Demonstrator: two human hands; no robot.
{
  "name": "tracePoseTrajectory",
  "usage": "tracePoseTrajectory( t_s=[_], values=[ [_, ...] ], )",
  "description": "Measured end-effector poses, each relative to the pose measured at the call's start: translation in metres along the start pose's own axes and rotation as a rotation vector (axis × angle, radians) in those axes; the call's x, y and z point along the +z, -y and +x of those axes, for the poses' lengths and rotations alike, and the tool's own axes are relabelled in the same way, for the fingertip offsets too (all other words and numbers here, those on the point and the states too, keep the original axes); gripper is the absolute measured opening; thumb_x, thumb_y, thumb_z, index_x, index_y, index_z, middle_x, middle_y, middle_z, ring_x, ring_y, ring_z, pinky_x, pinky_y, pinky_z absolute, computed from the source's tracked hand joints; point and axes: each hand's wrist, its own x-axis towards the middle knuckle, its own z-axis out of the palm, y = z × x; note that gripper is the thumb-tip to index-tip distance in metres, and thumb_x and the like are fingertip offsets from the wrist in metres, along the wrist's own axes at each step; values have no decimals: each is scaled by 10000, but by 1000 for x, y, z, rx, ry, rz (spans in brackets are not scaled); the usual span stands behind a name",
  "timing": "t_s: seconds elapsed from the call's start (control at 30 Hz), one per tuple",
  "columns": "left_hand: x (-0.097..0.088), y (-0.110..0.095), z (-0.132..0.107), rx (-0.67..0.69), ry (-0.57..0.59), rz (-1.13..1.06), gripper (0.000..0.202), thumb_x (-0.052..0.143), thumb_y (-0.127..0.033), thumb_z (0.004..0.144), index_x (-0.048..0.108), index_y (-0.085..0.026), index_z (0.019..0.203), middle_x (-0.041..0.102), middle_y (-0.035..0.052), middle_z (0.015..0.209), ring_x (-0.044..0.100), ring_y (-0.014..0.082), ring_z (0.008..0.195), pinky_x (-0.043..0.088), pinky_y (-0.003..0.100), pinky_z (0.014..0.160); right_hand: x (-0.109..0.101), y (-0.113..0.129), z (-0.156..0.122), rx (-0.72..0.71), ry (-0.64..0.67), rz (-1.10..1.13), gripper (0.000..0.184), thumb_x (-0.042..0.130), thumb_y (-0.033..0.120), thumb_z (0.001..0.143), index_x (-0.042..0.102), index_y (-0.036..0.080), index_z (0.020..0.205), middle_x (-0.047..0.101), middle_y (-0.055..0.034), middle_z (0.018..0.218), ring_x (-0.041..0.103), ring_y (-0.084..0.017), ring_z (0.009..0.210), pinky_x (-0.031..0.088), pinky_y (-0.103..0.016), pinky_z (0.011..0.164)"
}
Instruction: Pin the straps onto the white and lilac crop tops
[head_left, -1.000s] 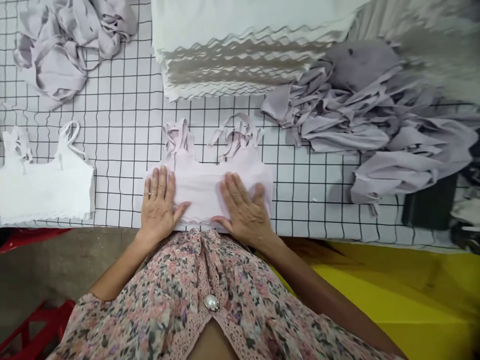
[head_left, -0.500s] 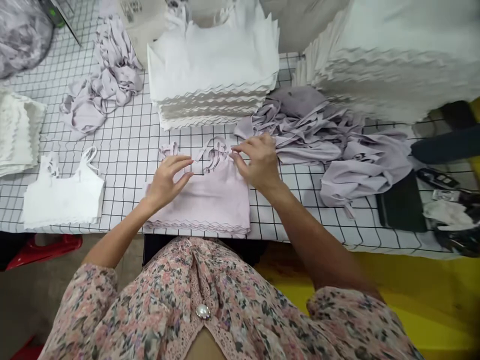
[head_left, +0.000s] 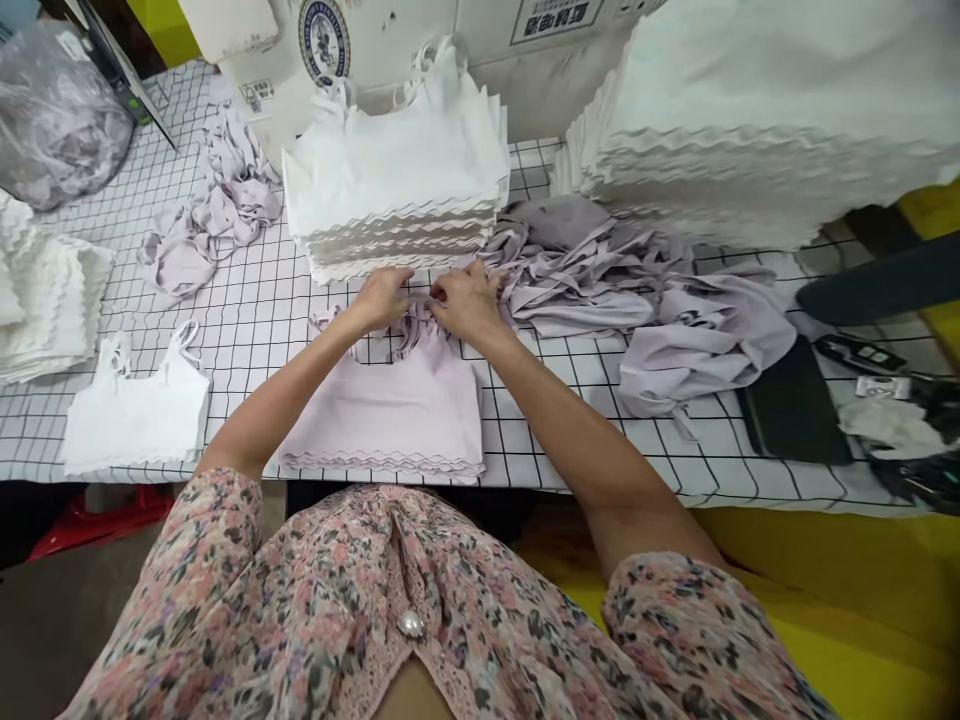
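Note:
A small stack of pale pink camisole tops point(head_left: 390, 405) lies flat in front of me, wavy hems towards the table's near edge. At its far end, both hands work on the right-hand shoulder strap point(head_left: 412, 325). My left hand point(head_left: 382, 298) has its fingers closed at the strap's left side; its fingertips are partly hidden. My right hand point(head_left: 466, 300) pinches the strap's top between thumb and forefinger. Just beyond the hands stands a tall stack of white camisole tops point(head_left: 397, 165). To the left lies a small pile of white camisole tops point(head_left: 139, 410).
Crumpled lilac garments point(head_left: 585, 270) spread to the right, and another lilac heap point(head_left: 210, 220) lies back left. A large white garment stack point(head_left: 750, 120) stands back right. A dark flat object point(head_left: 795, 405) lies on the checked tablecloth point(head_left: 555, 440). Cardboard boxes point(head_left: 480, 60) line the back.
Both hands have moved to the far end of the pink stack and closer together. My left hand has gone from open fingers to closed at the strap. The view has shifted slightly.

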Motion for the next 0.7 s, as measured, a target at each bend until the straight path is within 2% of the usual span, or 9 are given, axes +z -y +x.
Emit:
tracePoseTrajectory(
  t_s=[0.1,0.2,0.27,0.37,0.47,0.7],
  values=[
    [3,-1,10,-46,45,20,212,656,-43,705,751,-91,889,748,163,975,674,299,1016,517,427,996,1,-1,2,-57,-36,18,124,583,189,919,645,208,813,755,-174,1044,530,-421,1247,270,-806,1200],
    [-5,-3,3,-40,87,-85,148,710,-84,738,741,-116,879,729,86,886,661,218,889,535,358,887,-5,-4,-6,-143,-171,99,115,585,237,946,658,225,858,755,-118,1004,592,-365,1172,390,-674,1169],
    [-16,-6,-10,-30,191,-347,175,812,-184,780,755,-119,932,746,68,903,673,177,857,547,320,843,-10,-8,-14,-203,-252,172,126,584,269,967,661,239,871,756,-91,978,621,-327,1106,451,-591,1122],
    [-33,-12,-36,-39,339,-766,361,939,-392,788,796,-112,967,782,85,942,714,156,873,565,310,869,-15,-12,-25,-263,-349,287,149,591,317,993,664,255,878,754,-67,925,641,-295,1018,509,-528,1051],
    [-40,-16,-63,-97,317,-873,398,942,-492,827,822,-119,897,792,77,870,727,132,834,576,301,889,-15,-14,-33,-282,-429,373,132,623,328,991,675,262,888,746,-51,888,653,-275,967,546,-492,1002],
    [-32,-17,-118,-368,265,-1029,331,966,-408,832,832,-112,895,769,28,764,714,85,667,624,246,730,-12,-17,-45,-284,-482,461,98,664,322,996,667,268,913,717,-57,894,661,-285,980,565,-502,944]
  ],
)
